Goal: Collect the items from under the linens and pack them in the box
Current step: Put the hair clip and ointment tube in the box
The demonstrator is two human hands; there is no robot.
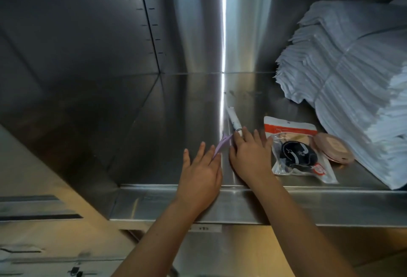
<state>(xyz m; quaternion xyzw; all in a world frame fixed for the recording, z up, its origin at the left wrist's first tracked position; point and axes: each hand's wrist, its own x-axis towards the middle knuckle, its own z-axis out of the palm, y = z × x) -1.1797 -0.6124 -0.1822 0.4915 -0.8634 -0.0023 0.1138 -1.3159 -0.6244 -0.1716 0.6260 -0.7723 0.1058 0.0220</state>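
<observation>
Shelf (154,127): steel, carries everything.
Left hand (200,173): fingers straight; purple piece (222,144) by its index finger, grip unclear.
Right hand (251,153): fingers spread flat, tips touching tube (234,118).
Packet (295,151): flat, just right of that hand.
Compact (333,149): against packet, beside linens (352,83).

The shelf (165,111) lay open across its left half, right back to the rear wall. At the right edge the linens (352,78) blocked the way. A packet (293,127) and compact (330,148) crowded the front just beside them, and a tube (233,118) lay mid-shelf.
</observation>
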